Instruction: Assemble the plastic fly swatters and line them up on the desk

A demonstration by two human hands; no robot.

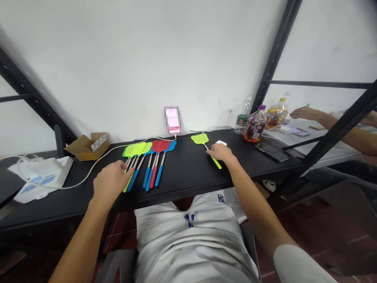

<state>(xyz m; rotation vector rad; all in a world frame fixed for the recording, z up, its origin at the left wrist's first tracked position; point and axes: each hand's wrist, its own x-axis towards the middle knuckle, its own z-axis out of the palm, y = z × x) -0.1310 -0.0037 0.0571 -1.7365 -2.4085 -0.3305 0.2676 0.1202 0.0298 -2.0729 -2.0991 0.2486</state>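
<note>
My right hand [220, 152] is closed on the shaft of a yellow-green fly swatter [200, 138], whose mesh head points toward the wall. Its yellow-green grip sticks out below my fingers. On the left, several more fly swatters lie side by side with overlapping heads: yellow-green swatters [137, 149], a red swatter [160, 146] and blue-headed swatters [170, 146]. My left hand [112, 179] has its fingers bent round handles at the left end of this row, partly hiding them. How many handles it grips, I cannot tell.
Against the wall leans a phone [172, 120] on a white cable. Left of the swatters are an open cardboard box [88, 147] and a power strip [63, 171]. At the right stand drink bottles [255, 125] beside a dark phone [271, 152]. A person's arm [338, 122] shows beyond the black frame.
</note>
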